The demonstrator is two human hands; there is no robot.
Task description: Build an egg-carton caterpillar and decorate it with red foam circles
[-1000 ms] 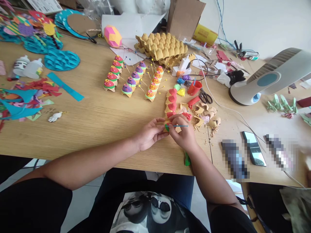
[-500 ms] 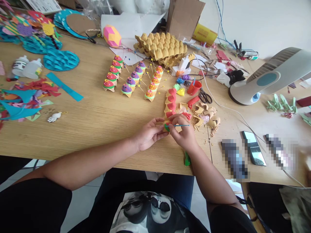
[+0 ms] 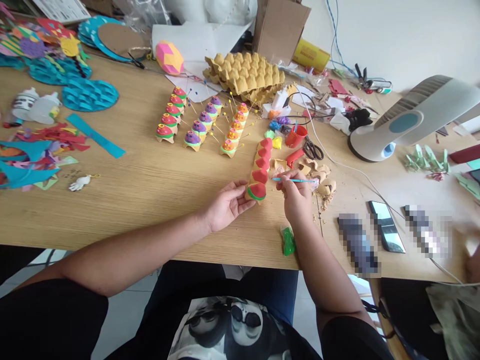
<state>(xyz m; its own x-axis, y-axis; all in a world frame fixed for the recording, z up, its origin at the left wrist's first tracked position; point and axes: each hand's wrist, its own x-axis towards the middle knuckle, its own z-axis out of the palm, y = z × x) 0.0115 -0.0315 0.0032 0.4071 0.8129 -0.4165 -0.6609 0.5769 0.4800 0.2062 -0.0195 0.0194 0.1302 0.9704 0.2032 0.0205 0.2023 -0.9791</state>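
My left hand (image 3: 229, 205) grips the near end of an egg carton strip (image 3: 259, 175), fingers against its left side. Red clay covers the strip's several bumps, and a green band runs round the lower edge of the nearest one. In my right hand (image 3: 295, 196), thumb and fingers pinch a thin blue modelling tool (image 3: 294, 180), its tip pointing left, apart from the strip. A packet of green clay (image 3: 288, 241) lies by my right wrist. Farther back stand three decorated egg carton strips, red (image 3: 165, 131), purple (image 3: 192, 139) and orange (image 3: 228, 146), with ball-headed pins around them.
Torn carton scraps (image 3: 322, 175), scissors (image 3: 313, 149) and a red cup (image 3: 296, 136) sit beyond my right hand. A white fan (image 3: 397, 125) and a phone (image 3: 387, 227) are to the right. Egg trays (image 3: 245, 75) are stacked behind; paper scraps (image 3: 48, 140) lie left.
My right hand has drawn back to the right with the modelling tool, away from the strip's near bump, which now shows its green band. My left hand still holds the strip.
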